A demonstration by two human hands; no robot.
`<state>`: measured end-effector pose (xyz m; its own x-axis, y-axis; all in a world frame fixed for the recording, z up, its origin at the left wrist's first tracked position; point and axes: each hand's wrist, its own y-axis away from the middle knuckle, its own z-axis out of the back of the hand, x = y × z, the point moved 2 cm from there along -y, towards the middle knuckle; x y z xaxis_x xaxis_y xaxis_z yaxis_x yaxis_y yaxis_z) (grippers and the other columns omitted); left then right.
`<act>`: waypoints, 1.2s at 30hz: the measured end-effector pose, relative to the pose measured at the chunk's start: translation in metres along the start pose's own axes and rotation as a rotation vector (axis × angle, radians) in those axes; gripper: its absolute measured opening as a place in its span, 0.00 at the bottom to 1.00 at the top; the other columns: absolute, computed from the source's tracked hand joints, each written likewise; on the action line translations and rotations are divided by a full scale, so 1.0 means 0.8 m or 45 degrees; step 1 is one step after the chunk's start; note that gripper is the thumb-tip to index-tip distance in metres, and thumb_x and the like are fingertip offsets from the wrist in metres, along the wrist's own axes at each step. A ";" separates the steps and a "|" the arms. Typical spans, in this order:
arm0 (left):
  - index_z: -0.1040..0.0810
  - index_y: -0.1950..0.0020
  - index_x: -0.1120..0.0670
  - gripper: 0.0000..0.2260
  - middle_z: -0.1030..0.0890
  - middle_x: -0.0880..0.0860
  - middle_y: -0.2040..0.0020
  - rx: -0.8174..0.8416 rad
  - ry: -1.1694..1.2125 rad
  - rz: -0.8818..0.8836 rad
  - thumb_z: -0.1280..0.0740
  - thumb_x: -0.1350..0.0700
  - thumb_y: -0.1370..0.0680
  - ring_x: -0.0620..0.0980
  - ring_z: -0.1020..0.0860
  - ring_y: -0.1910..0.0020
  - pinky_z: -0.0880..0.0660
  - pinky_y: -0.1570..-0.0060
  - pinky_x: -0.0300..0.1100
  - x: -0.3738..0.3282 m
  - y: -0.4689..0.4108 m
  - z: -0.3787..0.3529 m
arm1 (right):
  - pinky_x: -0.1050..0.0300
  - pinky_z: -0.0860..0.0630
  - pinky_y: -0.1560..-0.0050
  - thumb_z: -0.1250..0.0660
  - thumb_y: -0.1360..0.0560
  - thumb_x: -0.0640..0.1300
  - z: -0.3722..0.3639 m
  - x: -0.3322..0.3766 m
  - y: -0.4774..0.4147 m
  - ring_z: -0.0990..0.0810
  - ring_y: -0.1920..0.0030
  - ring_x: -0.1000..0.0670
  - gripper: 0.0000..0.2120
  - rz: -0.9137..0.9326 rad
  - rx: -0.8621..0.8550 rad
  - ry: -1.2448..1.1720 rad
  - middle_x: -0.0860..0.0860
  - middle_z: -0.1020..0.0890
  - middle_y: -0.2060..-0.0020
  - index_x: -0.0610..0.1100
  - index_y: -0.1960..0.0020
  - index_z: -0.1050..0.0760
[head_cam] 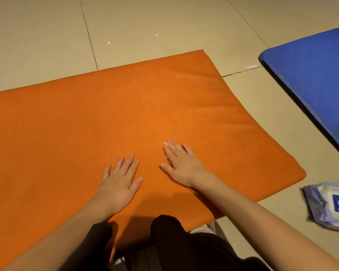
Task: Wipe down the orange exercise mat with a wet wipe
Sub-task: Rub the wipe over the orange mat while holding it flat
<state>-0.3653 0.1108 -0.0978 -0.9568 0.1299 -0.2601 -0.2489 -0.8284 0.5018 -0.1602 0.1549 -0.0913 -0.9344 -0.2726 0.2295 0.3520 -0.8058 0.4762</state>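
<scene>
Beige floor tiles carry the orange mat [86,124]. Your right hand [181,165] presses the wet wipe [166,145] under straight fingers, and your left hand [118,182] lies flat, open. Mid-wipe, I judge; next, sweep outward with even pressure.

left hand [119,182]: flat, palm down, fingers spread | right hand [181,165]: flat, palm down, fingers straight, slightly ahead | both forearms bare, extended forward
</scene>
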 end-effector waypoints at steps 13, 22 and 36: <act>0.49 0.20 0.49 0.39 0.51 0.51 0.20 0.070 -0.137 -0.044 0.60 0.30 0.27 0.51 0.53 0.22 0.52 0.26 0.51 0.009 -0.044 0.043 | 0.51 0.64 0.25 0.56 0.18 0.58 0.004 -0.015 -0.021 0.61 0.24 0.53 0.31 0.043 -0.001 -0.029 0.50 0.60 0.23 0.45 0.22 0.60; 0.62 0.20 0.47 0.34 0.67 0.47 0.22 0.113 -0.173 0.042 0.60 0.32 0.22 0.49 0.66 0.23 0.60 0.24 0.56 0.015 -0.059 0.031 | 0.49 0.65 0.25 0.56 0.19 0.60 0.008 -0.025 -0.082 0.64 0.24 0.49 0.34 -0.220 -0.182 -0.070 0.47 0.62 0.23 0.42 0.22 0.63; 0.36 0.23 0.51 0.40 0.40 0.55 0.22 0.089 -0.231 -0.065 0.57 0.30 0.28 0.59 0.40 0.24 0.37 0.33 0.62 0.014 -0.065 0.046 | 0.53 0.67 0.26 0.56 0.19 0.59 0.008 -0.025 -0.109 0.67 0.25 0.52 0.33 -0.005 -0.207 -0.070 0.52 0.67 0.26 0.44 0.23 0.65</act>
<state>-0.3685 0.1753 -0.0959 -0.9526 0.2720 -0.1365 -0.3013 -0.7792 0.5496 -0.1720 0.2342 -0.1317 -0.9297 -0.2436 0.2762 0.3306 -0.8826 0.3343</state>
